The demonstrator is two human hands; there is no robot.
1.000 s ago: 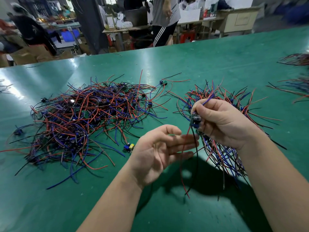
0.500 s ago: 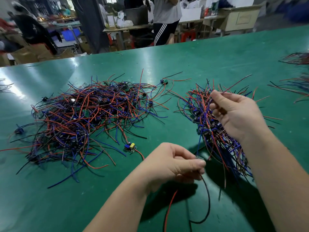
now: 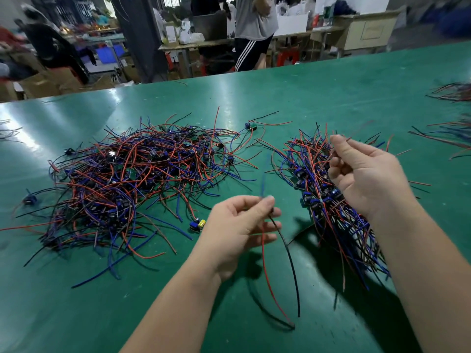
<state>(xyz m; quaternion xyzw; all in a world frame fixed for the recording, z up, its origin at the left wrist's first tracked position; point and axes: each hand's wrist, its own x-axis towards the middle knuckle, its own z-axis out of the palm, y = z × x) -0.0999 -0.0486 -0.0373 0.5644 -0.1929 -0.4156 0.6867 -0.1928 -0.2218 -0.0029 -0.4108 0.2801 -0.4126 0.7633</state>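
Left hand (image 3: 237, 225) pinches a red-and-black wire pair (image 3: 263, 256); right hand (image 3: 367, 174) fingers pinch a thin wire (image 3: 356, 132) over the right pile (image 3: 305, 164). A larger tangle (image 3: 122, 179) crowds the left, with open surface (image 3: 76, 314) at lower left.

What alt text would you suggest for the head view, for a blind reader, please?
The left hand pinches red and black wires that hang down, while the right hand pinches a thin wire above the smaller wire pile. A larger tangled pile lies left of it on the green table.
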